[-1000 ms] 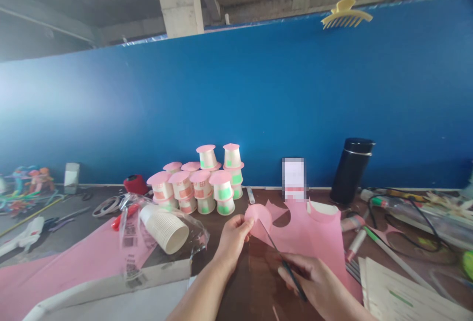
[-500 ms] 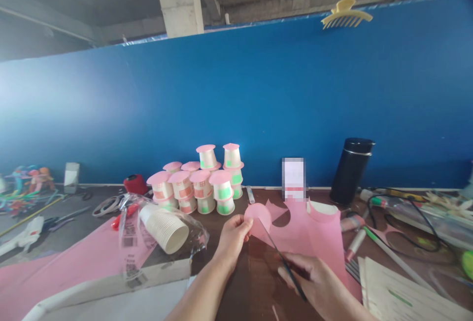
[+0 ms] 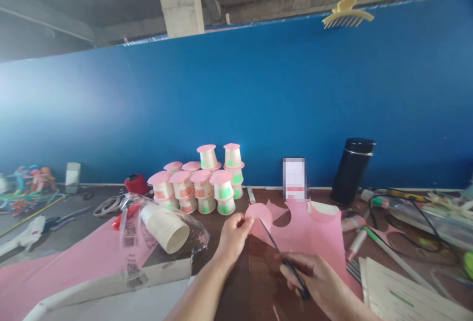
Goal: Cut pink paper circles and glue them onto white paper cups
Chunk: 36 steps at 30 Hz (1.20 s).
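Note:
My left hand [image 3: 232, 236] pinches a round pink paper disc [image 3: 260, 215] that is still joined to a larger pink sheet [image 3: 314, 234] lying on the brown table. My right hand [image 3: 320, 284] grips black scissors [image 3: 286, 262], whose blades point up and left into the paper beside the disc. The sheet has curved cut-outs along its far edge.
Decorated paper cups with pink lids [image 3: 201, 183] are stacked at the back by the blue wall [image 3: 236, 104]. A bagged sleeve of white cups [image 3: 164, 227] lies left. A black flask [image 3: 351, 169] stands right, with pens, cables and papers [image 3: 402, 294] nearby. A yellow hair clip [image 3: 347, 14] sits on the wall top.
Almost nothing has moved. The view shifted very slightly and the scissors and disc stay in the same place.

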Each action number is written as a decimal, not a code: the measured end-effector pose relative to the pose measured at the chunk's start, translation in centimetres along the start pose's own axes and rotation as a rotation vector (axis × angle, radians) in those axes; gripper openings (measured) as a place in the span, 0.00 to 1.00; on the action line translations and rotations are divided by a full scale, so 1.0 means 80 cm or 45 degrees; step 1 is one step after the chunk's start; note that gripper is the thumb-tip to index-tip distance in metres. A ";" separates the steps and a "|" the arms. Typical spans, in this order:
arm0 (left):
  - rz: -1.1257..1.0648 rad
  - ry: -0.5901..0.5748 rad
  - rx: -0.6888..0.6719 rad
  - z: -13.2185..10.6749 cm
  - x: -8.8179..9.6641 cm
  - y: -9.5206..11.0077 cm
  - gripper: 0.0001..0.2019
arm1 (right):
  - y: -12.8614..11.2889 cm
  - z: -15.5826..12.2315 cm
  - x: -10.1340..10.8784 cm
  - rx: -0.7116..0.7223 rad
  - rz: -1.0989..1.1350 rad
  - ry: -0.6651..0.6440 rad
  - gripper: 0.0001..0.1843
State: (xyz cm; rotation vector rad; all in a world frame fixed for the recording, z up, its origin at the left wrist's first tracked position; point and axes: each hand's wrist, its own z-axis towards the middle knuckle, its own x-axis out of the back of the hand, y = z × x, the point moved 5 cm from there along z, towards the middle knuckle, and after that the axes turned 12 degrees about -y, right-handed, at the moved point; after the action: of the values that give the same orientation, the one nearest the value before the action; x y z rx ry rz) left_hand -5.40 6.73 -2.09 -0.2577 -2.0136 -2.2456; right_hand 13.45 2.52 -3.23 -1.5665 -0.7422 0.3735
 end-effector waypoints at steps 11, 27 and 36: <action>0.233 0.077 -0.101 -0.002 0.004 0.006 0.15 | 0.007 0.003 0.003 -0.032 0.106 -0.001 0.22; 0.441 0.149 -0.202 -0.009 0.001 0.015 0.13 | -0.009 -0.004 0.001 -0.146 0.206 0.001 0.28; 0.453 0.156 -0.185 -0.009 0.001 0.013 0.12 | -0.015 -0.011 0.002 -0.145 0.311 0.045 0.27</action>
State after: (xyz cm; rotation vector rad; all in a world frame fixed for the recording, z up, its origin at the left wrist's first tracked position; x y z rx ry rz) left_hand -5.28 5.90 -1.15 -0.4412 -1.5994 -2.1238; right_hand 13.83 1.97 -1.87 -1.7737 -0.5536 0.4884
